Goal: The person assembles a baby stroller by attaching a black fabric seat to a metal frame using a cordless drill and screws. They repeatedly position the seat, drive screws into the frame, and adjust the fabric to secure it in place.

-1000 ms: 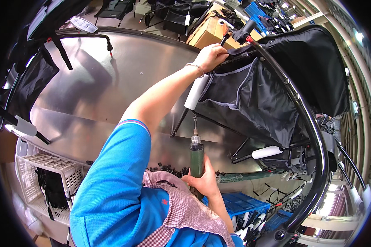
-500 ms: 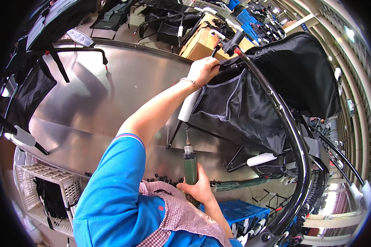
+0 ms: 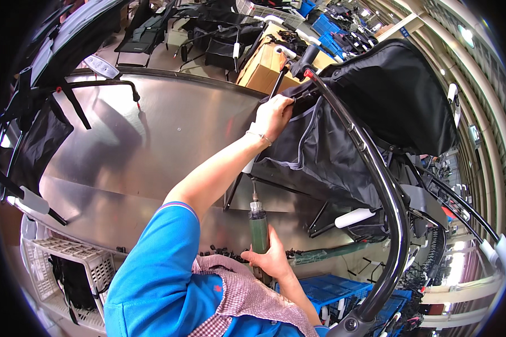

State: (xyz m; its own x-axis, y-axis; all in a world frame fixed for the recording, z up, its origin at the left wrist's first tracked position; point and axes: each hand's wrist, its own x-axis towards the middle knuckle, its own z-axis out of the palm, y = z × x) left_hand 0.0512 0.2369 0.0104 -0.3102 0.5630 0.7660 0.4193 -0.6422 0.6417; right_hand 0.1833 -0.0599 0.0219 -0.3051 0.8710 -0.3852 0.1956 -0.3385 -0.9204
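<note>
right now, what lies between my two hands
In the head view: the green driver in the right hand, then a black tube, black fabric and a partly hidden white sleeve below the left hand.

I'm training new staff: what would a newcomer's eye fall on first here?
A thick, curved black tube sweeps down the right, black fabric on both sides. In the lower middle, the right hand holds a green screwdriver; above, the left hand is at the fabric's edge.
</note>
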